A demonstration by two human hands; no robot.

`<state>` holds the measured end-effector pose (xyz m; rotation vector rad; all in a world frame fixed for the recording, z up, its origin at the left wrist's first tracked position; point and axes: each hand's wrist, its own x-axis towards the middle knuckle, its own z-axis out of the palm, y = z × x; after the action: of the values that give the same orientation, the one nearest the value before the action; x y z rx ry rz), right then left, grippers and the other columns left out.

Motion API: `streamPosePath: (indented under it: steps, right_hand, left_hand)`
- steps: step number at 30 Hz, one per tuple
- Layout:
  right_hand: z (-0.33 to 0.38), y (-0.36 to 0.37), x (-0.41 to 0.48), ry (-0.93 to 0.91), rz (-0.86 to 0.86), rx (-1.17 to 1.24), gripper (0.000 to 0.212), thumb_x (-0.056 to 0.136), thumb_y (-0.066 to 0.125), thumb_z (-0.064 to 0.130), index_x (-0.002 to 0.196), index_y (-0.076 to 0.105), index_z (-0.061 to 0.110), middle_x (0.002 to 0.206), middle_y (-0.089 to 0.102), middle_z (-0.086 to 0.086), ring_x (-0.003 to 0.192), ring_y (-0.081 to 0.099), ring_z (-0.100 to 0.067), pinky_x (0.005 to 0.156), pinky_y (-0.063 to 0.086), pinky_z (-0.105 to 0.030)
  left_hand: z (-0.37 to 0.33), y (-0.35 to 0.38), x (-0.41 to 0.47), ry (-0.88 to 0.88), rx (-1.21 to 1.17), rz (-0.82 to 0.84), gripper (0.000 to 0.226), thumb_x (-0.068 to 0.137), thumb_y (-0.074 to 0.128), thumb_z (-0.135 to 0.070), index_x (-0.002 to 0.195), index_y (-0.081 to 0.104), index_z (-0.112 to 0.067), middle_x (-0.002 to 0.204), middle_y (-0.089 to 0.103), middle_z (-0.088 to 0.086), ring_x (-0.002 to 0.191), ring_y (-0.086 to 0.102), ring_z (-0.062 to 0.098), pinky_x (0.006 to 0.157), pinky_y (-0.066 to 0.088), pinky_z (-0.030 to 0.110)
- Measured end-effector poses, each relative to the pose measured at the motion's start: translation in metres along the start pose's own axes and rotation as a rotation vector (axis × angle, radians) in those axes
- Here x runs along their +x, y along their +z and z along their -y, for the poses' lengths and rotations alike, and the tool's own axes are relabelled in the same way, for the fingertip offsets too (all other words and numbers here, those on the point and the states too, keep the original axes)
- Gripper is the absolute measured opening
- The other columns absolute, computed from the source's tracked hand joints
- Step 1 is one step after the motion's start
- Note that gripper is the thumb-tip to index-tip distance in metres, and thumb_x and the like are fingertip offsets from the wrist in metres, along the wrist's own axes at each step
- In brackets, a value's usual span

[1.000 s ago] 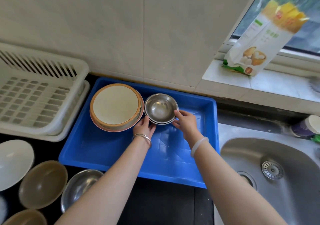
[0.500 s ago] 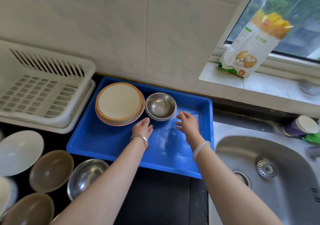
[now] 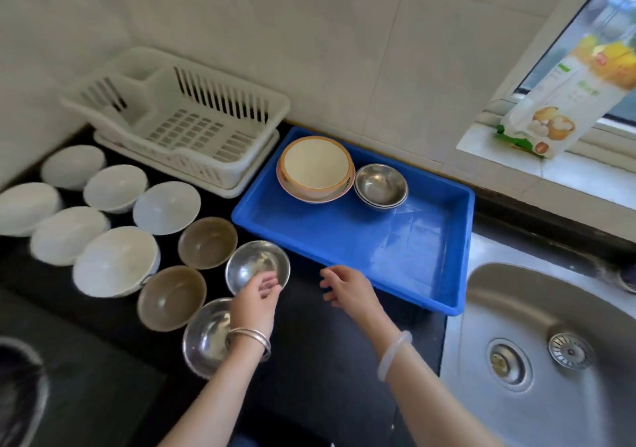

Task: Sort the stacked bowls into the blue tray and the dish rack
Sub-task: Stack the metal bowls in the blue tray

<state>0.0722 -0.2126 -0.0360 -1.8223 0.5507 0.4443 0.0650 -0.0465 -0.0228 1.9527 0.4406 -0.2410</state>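
The blue tray (image 3: 395, 253) holds a stack of orange-rimmed cream bowls (image 3: 315, 167) and a small stack of steel bowls (image 3: 380, 185) at its far end. The white dish rack (image 3: 192, 126) stands to its left with nothing in it. On the black counter lie several white bowls (image 3: 115, 260), two brown bowls (image 3: 207, 241) and two steel bowls (image 3: 256, 264). My left hand (image 3: 256, 300) hovers with relaxed fingers at the near rim of the upper steel bowl. My right hand (image 3: 347, 291) is open above the counter, just in front of the tray.
A steel sink (image 3: 550, 350) lies to the right of the tray. A printed carton (image 3: 564, 102) leans on the window sill at the upper right. A dark round burner (image 3: 17, 388) shows at the lower left. The tiled wall runs behind the rack and tray.
Both hands have pulled back out of the tray, away from the stacked steel bowls, toward the counter. My left hand has come down over a steel bowl. The view has swung left.
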Motion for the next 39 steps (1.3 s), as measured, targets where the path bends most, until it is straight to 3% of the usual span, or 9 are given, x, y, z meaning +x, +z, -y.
streamPosePath:
  steps: [5, 8, 11, 14, 18, 22, 28, 33, 39]
  right_hand:
    - [-0.007, 0.048, 0.007, 0.007, 0.051, -0.173, 0.043, 0.092, 0.053, 0.035, 0.132, 0.049, 0.019, 0.109, 0.062, 0.001, 0.073, 0.064, -0.009, 0.063, 0.053, -0.024]
    - [0.003, 0.066, 0.016, 0.027, 0.041, -0.148, 0.051, 0.092, 0.056, 0.032, 0.138, 0.043, 0.016, 0.097, 0.060, 0.002, 0.072, 0.064, -0.012, 0.059, 0.055, -0.024]
    - [0.011, 0.076, 0.025, 0.051, 0.032, -0.070, 0.038, 0.093, 0.057, 0.021, 0.129, 0.051, 0.011, 0.083, 0.056, 0.005, 0.074, 0.065, -0.015, 0.070, 0.059, -0.031]
    - [0.013, 0.080, 0.026, 0.058, 0.001, 0.060, 0.014, 0.091, 0.056, 0.007, 0.103, 0.063, 0.008, 0.090, 0.063, -0.004, 0.078, 0.066, -0.015, 0.072, 0.060, -0.030]
    - [0.014, 0.076, 0.012, 0.017, -0.084, 0.094, 0.018, 0.086, 0.052, 0.000, 0.077, 0.066, 0.007, 0.079, 0.066, -0.006, 0.075, 0.068, -0.014, 0.062, 0.059, -0.021]
    - [0.016, 0.059, -0.010, -0.059, -0.162, 0.106, 0.018, 0.082, 0.050, 0.001, 0.079, 0.068, 0.003, 0.078, 0.071, -0.010, 0.073, 0.073, -0.018, 0.063, 0.058, -0.021]
    - [0.017, 0.049, -0.042, -0.105, -0.093, -0.004, 0.013, 0.086, 0.064, 0.016, 0.075, 0.070, 0.013, 0.067, 0.072, 0.002, 0.059, 0.069, -0.001, 0.049, 0.047, -0.007]
    - [0.003, 0.061, -0.052, -0.088, -0.114, -0.207, 0.014, 0.086, 0.061, 0.017, 0.074, 0.068, 0.015, 0.065, 0.070, 0.001, 0.051, 0.064, 0.002, 0.041, 0.040, -0.007]
    - [-0.004, 0.075, -0.052, -0.076, -0.113, -0.285, 0.014, 0.083, 0.060, 0.019, 0.070, 0.065, 0.020, 0.061, 0.069, 0.002, 0.058, 0.067, -0.006, 0.052, 0.045, -0.015]
  left_hand:
    - [0.047, -0.037, -0.036, -0.080, 0.076, -0.289, 0.025, 0.078, 0.064, 0.000, 0.101, 0.067, -0.010, 0.100, 0.067, 0.012, 0.090, 0.062, 0.027, 0.088, 0.047, 0.036]
    - [0.066, -0.048, -0.046, -0.077, 0.198, -0.454, 0.031, 0.070, 0.070, 0.003, 0.098, 0.068, -0.008, 0.103, 0.064, 0.019, 0.098, 0.057, 0.037, 0.090, 0.041, 0.043]
    - [0.082, -0.056, -0.049, -0.163, 0.130, -0.536, 0.037, 0.071, 0.068, 0.004, 0.106, 0.061, -0.007, 0.106, 0.060, 0.021, 0.104, 0.053, 0.038, 0.091, 0.040, 0.046]
    - [0.091, -0.059, -0.051, -0.291, -0.140, -0.526, 0.041, 0.076, 0.062, 0.005, 0.113, 0.052, -0.011, 0.113, 0.058, 0.019, 0.094, 0.059, 0.034, 0.085, 0.048, 0.041]
    - [0.099, -0.061, -0.049, -0.358, -0.240, -0.487, 0.027, 0.083, 0.057, -0.003, 0.108, 0.058, -0.014, 0.114, 0.064, 0.013, 0.104, 0.061, 0.030, 0.091, 0.048, 0.040]
    - [0.106, -0.063, -0.044, -0.357, -0.288, -0.406, 0.025, 0.084, 0.058, -0.003, 0.105, 0.061, -0.015, 0.110, 0.065, 0.012, 0.102, 0.062, 0.032, 0.091, 0.051, 0.049]
    - [0.102, -0.053, -0.040, -0.340, -0.447, -0.286, 0.019, 0.086, 0.058, -0.003, 0.095, 0.061, -0.018, 0.103, 0.064, 0.010, 0.090, 0.063, 0.025, 0.075, 0.053, 0.032]
    - [0.096, -0.049, -0.035, -0.366, -0.538, -0.235, 0.019, 0.093, 0.048, -0.013, 0.105, 0.062, -0.010, 0.107, 0.061, 0.012, 0.097, 0.060, 0.024, 0.080, 0.053, 0.035]
    - [0.099, -0.051, -0.035, -0.349, -0.538, -0.197, 0.019, 0.091, 0.052, -0.019, 0.105, 0.062, -0.009, 0.105, 0.062, 0.011, 0.094, 0.060, 0.020, 0.080, 0.053, 0.034]
